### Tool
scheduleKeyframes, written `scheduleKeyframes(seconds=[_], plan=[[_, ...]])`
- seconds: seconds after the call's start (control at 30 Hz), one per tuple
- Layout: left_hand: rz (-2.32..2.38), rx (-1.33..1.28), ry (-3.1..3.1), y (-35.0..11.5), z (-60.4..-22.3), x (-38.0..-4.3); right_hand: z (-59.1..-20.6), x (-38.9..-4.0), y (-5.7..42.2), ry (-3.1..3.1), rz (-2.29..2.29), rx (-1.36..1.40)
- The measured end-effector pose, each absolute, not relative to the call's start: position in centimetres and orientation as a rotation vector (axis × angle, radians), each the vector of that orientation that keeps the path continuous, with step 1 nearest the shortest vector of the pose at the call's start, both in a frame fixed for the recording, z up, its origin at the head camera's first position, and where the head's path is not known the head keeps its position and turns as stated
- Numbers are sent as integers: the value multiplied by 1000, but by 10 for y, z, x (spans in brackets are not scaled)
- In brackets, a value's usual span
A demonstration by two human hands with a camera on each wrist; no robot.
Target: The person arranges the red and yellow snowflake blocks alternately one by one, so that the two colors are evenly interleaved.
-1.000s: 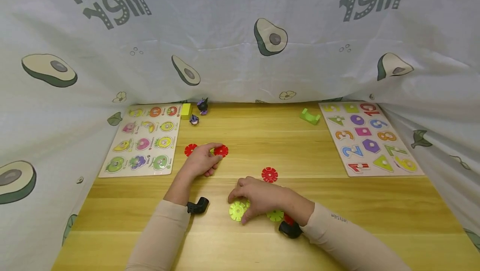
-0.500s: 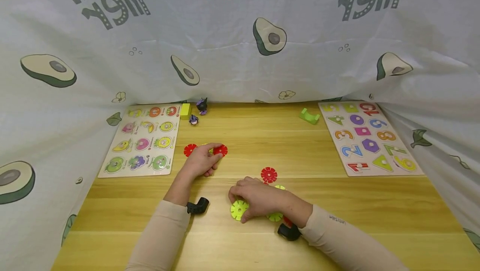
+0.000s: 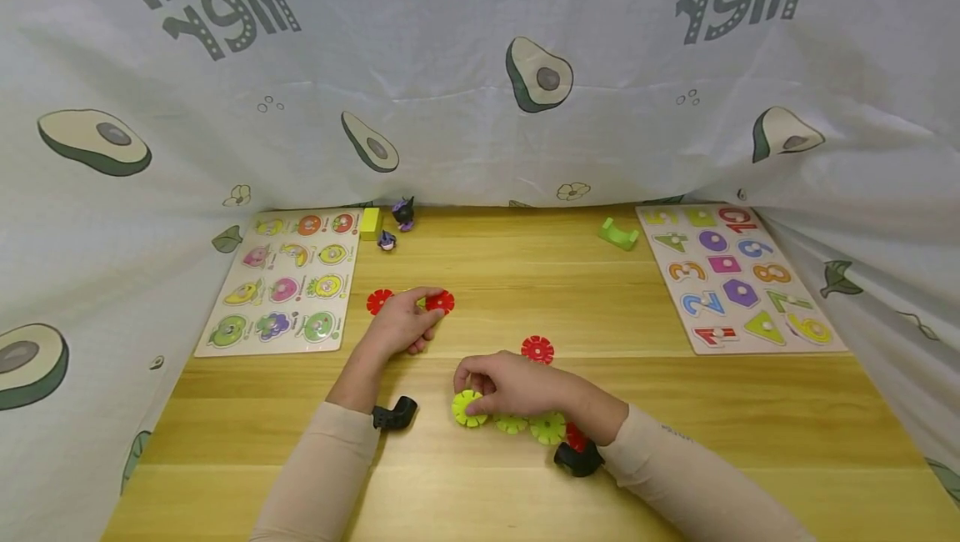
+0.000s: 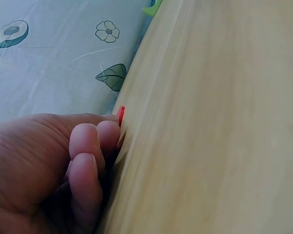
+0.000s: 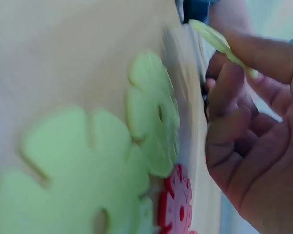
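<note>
In the head view my left hand (image 3: 399,327) pinches a red notched flower disc (image 3: 441,302) at its edge on the table. Another red disc (image 3: 379,301) lies left of that hand, and a yellow-green disc between them is mostly covered by it. My right hand (image 3: 517,385) holds a yellow-green flower disc (image 3: 465,409) between thumb and fingers. The right wrist view shows this held disc (image 5: 216,40) tilted and apart from the table. Below the hand lie yellow-green discs (image 3: 548,428) and part of a red one (image 3: 576,437). Beyond it rests a red disc (image 3: 537,349).
A fruit puzzle board (image 3: 281,283) lies at the left, a number and shape board (image 3: 738,279) at the right. Along the back are a yellow block (image 3: 371,224), two small dark figures (image 3: 403,213) and a green bracket-shaped piece (image 3: 618,233). A patterned cloth (image 3: 450,142) hangs behind.
My right hand has picked up the yellow-green disc and moved it slightly left and up, uncovering another disc beneath. My left hand stays on the red disc.
</note>
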State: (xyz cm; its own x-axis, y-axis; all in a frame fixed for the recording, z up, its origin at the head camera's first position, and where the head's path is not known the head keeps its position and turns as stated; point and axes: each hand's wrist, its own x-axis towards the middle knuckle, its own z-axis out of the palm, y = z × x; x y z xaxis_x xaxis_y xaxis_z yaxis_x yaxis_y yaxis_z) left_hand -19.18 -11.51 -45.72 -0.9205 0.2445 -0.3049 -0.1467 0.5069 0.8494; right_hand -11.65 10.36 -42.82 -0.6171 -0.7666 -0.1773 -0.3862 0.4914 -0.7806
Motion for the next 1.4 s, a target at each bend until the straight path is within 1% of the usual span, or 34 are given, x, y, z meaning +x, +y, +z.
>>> scheduleKeyframes(seconds=[0.17, 0.4, 0.6, 0.8, 1.1, 1.27, 1.4], plan=[[1367, 76, 2370, -115, -456, -191, -424, -135, 104, 2369, -1036, -767], [1372, 67, 2367, -115, -456, -192, -426, -175, 102, 2552, -1056, -378], [1381, 69, 2371, -118, -456, -192, -432, -208, 93, 2618, -997, -222], [1389, 76, 2364, -118, -458, -193, -435, -225, 86, 2586, -951, -167], [1393, 94, 2366, -118, -461, -193, -436, -223, 86, 2610, -817, -255], [1388, 93, 2366, -117, -461, -193, -437, -219, 96, 2522, -1020, -253], [1384, 113, 2393, -116, -460, -193, -434, -210, 111, 2479, -1122, -303]])
